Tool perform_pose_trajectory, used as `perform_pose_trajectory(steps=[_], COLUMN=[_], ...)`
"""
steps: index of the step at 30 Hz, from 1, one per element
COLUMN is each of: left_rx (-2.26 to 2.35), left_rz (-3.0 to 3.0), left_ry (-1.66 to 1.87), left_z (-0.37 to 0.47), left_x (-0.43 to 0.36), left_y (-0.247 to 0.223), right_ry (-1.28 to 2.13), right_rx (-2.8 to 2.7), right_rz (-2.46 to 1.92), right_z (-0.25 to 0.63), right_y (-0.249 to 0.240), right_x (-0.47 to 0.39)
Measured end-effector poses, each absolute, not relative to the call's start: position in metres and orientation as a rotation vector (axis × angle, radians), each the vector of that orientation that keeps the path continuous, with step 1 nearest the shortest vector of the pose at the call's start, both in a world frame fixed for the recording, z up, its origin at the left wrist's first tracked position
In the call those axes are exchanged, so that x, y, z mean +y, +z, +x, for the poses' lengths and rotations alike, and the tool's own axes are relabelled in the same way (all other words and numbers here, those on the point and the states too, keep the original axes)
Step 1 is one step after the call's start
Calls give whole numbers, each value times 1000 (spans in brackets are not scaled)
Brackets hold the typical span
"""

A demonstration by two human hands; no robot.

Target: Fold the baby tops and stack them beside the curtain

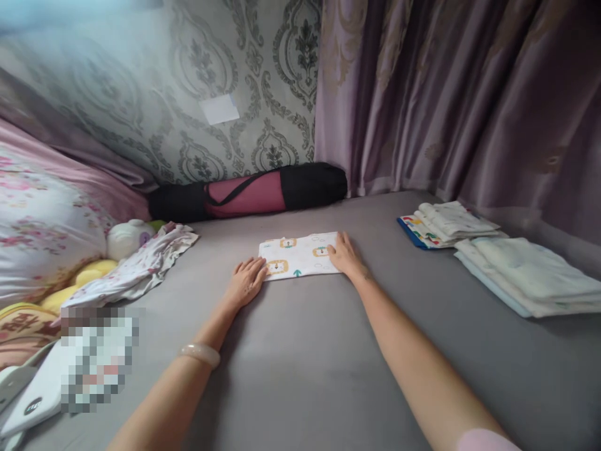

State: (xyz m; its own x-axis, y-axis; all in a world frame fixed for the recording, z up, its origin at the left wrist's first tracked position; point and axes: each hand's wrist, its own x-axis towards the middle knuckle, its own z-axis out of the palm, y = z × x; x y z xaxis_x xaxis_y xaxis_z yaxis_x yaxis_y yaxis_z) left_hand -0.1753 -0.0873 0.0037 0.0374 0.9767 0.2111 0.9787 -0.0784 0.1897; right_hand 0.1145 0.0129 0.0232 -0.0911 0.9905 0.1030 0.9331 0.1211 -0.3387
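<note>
Head view: the printed white cloth [303,258] lies on the grey sheet [300,357] between the hands, already folded into a flat rectangle. The left hand [246,280] rests at its left end, fingers extended and close together; the right hand [346,255] rests at the right end, thumb spread from the fingers, any pinch undeterminable. Folding appears well advanced; whether further folds remain cannot be established. Two folded piles, the nearer [530,269] and the farther [451,222], lie well apart at right.
</note>
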Motion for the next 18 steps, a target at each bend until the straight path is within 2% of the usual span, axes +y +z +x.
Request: perform_pose_trajectory(steps=[6,13,18], left_rx=[-2217,-2000,-2066], left_rz=[-2055,-2330,-2349], left_ry=[-502,-610,-582], left_z=[-150,-107,-79], left_x=[-69,-34,-10], left_y=[14,4,2], right_ry=[149,304,494], right_rx=[-1865,-1909,-1871], right_rz=[-2070,-2113,-2090], right_z=[123,116,116], right_y=[32,38,47], right_x=[10,4,6])
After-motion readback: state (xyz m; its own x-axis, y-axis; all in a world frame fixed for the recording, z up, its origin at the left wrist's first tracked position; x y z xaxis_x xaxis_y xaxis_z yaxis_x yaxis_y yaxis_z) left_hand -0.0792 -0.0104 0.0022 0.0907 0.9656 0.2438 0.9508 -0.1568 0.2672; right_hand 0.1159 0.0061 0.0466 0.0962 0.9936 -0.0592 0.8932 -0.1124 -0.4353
